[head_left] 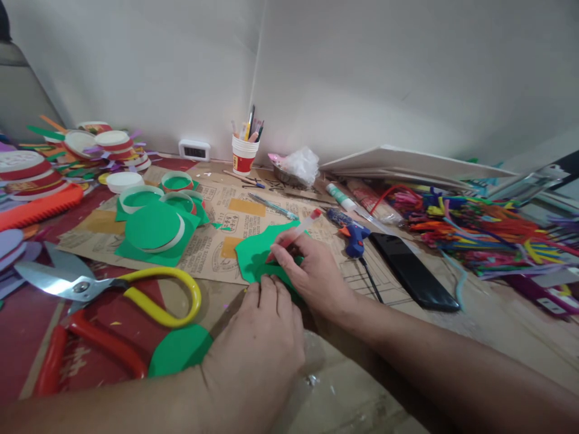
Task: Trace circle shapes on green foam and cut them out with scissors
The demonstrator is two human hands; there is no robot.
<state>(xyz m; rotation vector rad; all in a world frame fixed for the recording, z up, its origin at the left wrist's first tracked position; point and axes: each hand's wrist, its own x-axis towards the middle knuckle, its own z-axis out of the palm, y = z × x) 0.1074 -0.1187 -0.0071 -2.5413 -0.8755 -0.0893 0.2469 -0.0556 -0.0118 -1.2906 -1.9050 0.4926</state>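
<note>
My right hand (312, 262) is closed round a pen (304, 226) with a clear barrel and red end, its tip down at a green sheet (256, 250) with uneven edges. My left hand (266, 325) lies flat with its fingertips on the near edge of that sheet. Left of my left hand is a green disc (181, 349). Scissors (97, 286) with one yellow and one red handle lie at the left, their blades apart. Beyond them, a green disc (154, 226) and white rings (141, 198) sit on green paper pieces.
A phone (414, 271) and a blue glue gun (355, 240) lie right of my right hand. Pipe cleaners (484, 229) are heaped at the far right. A pen cup (245, 154) and a clock (194, 149) stand by the wall. Paper cups (27, 175) are at the left.
</note>
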